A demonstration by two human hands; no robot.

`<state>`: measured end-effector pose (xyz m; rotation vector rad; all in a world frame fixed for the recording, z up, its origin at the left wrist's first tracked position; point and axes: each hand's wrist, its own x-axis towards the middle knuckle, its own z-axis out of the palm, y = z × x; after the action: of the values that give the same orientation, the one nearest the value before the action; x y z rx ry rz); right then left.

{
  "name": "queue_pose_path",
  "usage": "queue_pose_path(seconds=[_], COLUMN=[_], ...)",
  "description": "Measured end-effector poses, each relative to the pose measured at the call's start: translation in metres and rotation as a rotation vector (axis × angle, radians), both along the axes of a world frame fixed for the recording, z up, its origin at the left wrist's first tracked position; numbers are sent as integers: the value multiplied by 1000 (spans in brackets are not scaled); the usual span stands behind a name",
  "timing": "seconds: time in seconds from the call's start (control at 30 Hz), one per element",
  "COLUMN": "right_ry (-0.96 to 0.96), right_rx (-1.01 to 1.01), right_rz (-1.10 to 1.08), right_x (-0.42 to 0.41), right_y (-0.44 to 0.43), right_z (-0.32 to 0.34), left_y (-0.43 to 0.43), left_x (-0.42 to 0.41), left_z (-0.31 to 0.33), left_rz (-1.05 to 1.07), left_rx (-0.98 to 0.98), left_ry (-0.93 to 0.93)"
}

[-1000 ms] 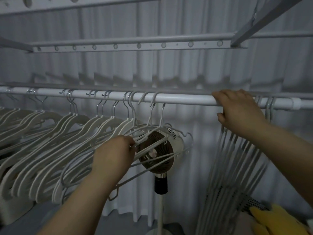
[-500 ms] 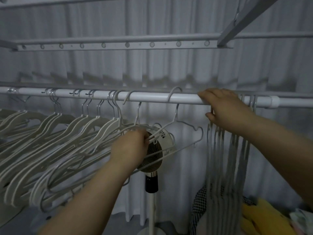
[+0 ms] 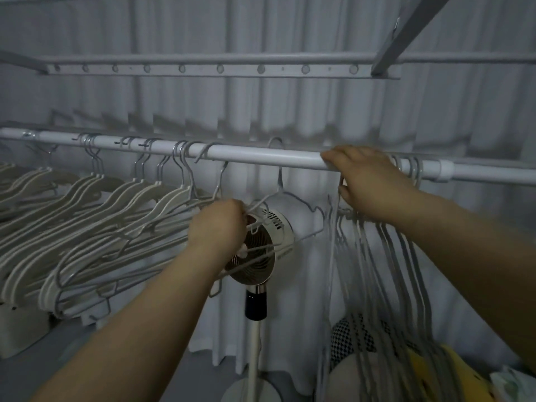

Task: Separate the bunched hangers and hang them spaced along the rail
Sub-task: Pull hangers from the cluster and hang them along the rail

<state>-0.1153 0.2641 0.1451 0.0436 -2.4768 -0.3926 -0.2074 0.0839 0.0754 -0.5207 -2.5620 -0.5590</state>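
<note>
My lone wire hanger [image 3: 285, 204] hangs mid-rail [image 3: 255, 154], between the spaced set on the left and the bunch [image 3: 385, 256] on the right. Its shoulder could snag the neighbouring wires and drag them along. My left hand [image 3: 217, 227] is closed on its shoulder; my right hand [image 3: 368, 181] is clamped over the rail at the bunch's hooks.

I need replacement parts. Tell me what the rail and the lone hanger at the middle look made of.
Rail: likely white-coated metal tube; smooth, with a glossy highlight.
Hanger: thin grey wire, probably coated metal; its bent outline and slim hook suggest so.
</note>
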Motion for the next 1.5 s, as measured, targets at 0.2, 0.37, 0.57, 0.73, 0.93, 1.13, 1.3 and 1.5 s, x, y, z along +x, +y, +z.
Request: queue_pose_path(seconds=[0.2, 0.37, 0.57, 0.73, 0.93, 1.13, 1.3, 1.5], right_ry=[48, 103, -229, -428, -717, -740, -586, -444], right_rx=[-51, 63, -68, -535, -702, -957, -1233, -1499], right_rz=[1, 160, 220, 396, 454, 388, 366, 267], right_x=[-6, -6, -15, -21, 0, 28, 55, 79], right_y=[-3, -24, -85, -149, -201, -224, -221, -218], right_z=[-5, -19, -36, -45, -52, -71, -74, -67], left_y=[-19, -60, -126, -197, -259, -287, -276, -252], left_x=[8, 30, 66, 85, 103, 116, 131, 150], left_z=[-35, -47, -64, -81, -96, -105, -110, -109], left_rz=[13, -1, -35, -73, -82, 45, 1, -183], left_rx=[-52, -11, -56, -43, 29, 78, 118, 254], left_ry=[-102, -98, -124, -265, -444, -253, -114, -79])
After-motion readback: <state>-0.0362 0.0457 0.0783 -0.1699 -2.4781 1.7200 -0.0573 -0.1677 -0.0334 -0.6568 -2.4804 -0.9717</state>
